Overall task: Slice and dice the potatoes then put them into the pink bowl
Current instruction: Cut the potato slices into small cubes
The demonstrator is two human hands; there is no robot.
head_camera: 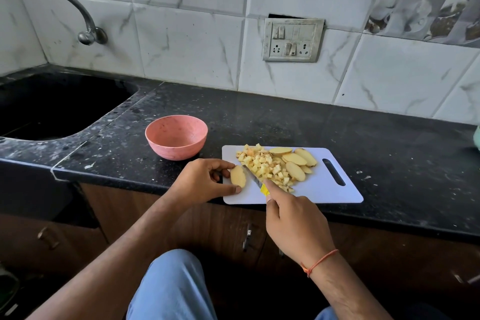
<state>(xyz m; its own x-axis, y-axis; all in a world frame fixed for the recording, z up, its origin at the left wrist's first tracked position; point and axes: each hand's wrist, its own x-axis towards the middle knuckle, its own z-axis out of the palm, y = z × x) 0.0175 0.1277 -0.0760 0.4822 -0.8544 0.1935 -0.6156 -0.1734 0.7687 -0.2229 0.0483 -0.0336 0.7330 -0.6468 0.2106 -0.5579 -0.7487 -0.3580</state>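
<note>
Pink bowl (pixel 176 137) sits empty left of the white cutting board (pixel 324 189), so we're mid-dicing: left hand (pixel 201 180) pinches one potato slice (pixel 238 176), right hand (pixel 296 226) grips the knife (pixel 255 179) beside the diced pile (pixel 265 166), so next comes cutting strips, I'd guess.

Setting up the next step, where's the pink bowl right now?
In the head view, the pink bowl sits on the black counter, left of the cutting board.
</note>
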